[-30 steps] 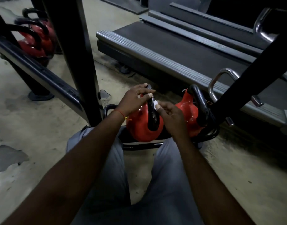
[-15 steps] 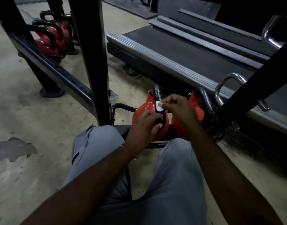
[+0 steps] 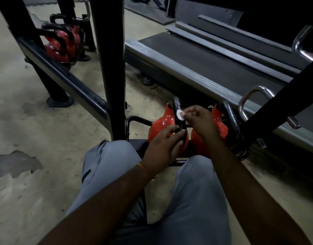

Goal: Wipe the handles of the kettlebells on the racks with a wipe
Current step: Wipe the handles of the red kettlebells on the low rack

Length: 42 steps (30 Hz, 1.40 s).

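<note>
- The left hand (image 3: pixel 161 149) grasps the lower part of the black handle (image 3: pixel 176 105) of a red kettlebell (image 3: pixel 160 125), with its fingers curled round it.
- The right hand (image 3: pixel 201 121) pinches a small white wipe (image 3: pixel 179 115) and holds it against the same handle, higher up.
- This kettlebell sits on a low black rack (image 3: pixel 134 119), just in front of the person's knees in grey trousers (image 3: pixel 106 165).
- A second red kettlebell (image 3: pixel 218 119) stands just beside it on the right.
- More red kettlebells (image 3: pixel 63 48) sit far left, and a treadmill (image 3: pixel 187 64) lies beyond.
</note>
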Each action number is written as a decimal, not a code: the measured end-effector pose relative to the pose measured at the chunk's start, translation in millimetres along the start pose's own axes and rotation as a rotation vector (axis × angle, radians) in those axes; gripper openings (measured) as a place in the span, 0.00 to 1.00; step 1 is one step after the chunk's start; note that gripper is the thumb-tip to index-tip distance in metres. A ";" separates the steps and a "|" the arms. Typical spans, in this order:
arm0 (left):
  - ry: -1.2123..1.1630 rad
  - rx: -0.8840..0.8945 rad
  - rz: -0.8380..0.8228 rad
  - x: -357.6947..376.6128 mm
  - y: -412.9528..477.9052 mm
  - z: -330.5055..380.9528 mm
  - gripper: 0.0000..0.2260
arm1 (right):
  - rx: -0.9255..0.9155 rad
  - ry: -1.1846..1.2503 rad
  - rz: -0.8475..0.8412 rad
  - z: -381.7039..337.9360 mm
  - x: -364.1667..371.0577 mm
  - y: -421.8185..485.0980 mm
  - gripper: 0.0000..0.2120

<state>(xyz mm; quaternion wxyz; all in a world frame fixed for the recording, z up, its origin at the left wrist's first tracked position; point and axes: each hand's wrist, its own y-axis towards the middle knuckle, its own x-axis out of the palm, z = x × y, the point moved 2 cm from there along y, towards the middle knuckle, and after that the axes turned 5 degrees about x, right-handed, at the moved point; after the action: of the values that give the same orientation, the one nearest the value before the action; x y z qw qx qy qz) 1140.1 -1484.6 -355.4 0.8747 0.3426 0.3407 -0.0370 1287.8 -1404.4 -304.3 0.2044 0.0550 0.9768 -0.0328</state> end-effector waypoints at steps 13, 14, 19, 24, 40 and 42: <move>0.045 0.175 -0.081 -12.9 33.4 -27.1 0.13 | 0.069 -0.240 -0.166 -21.7 -5.1 25.4 0.07; 0.050 0.203 -0.079 -13.2 35.7 -28.6 0.12 | 0.053 -0.272 -0.152 -21.7 -3.8 23.4 0.07; 0.036 0.198 -0.016 -10.8 40.3 -32.3 0.10 | 0.065 -0.273 -0.036 -41.1 9.0 61.6 0.10; -0.002 0.212 -0.017 -11.2 38.1 -36.5 0.10 | 0.057 -0.387 -0.134 -41.3 9.2 62.0 0.09; -0.012 0.011 0.003 -7.2 50.3 -44.5 0.15 | 0.010 -0.426 0.031 -24.1 14.9 81.7 0.12; -0.025 0.005 0.004 -5.1 49.1 -45.0 0.15 | -0.071 -0.548 -0.001 -35.0 22.1 88.7 0.08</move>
<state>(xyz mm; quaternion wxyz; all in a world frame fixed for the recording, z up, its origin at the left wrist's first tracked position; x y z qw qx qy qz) 1125.2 -1419.8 -348.0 0.8780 0.3452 0.3290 -0.0406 1264.5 -1311.3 -284.9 0.4630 0.0363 0.8855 -0.0122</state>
